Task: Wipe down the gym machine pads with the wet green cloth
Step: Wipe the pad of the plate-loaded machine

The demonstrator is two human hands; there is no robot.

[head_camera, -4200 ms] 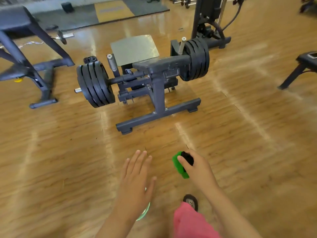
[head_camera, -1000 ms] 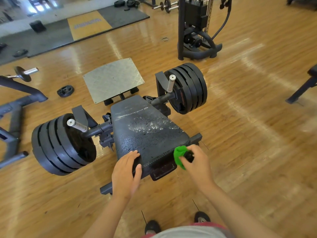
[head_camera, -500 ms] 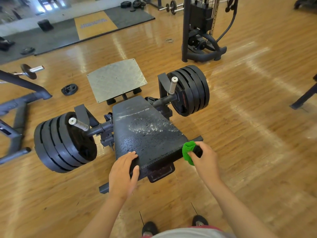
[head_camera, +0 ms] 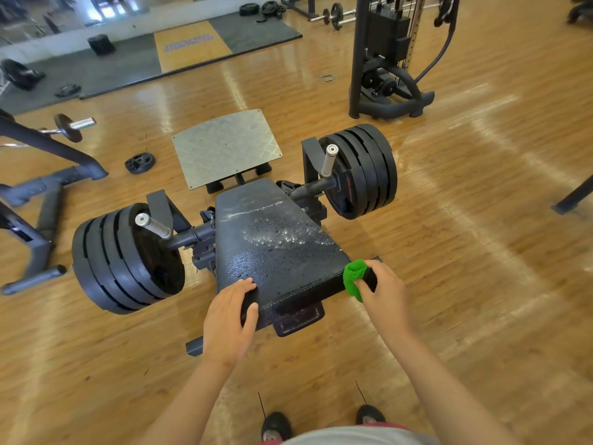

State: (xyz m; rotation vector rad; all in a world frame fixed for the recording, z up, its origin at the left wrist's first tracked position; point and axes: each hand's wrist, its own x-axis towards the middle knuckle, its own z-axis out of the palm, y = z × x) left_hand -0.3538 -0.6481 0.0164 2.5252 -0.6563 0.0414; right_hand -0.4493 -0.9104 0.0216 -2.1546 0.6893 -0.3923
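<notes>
The pad [head_camera: 276, 242] is gripped at its near left corner by the left hand [head_camera: 229, 313]; the cloth [head_camera: 352, 279] is clutched in the right hand [head_camera: 382, 290] at the near right corner. Flat, overlapping strokes are advised.

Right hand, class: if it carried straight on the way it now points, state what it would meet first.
Probably the black pad: the right hand points forward and left, and its green cloth sits at the pad's near right corner; contact is unclear.
</notes>
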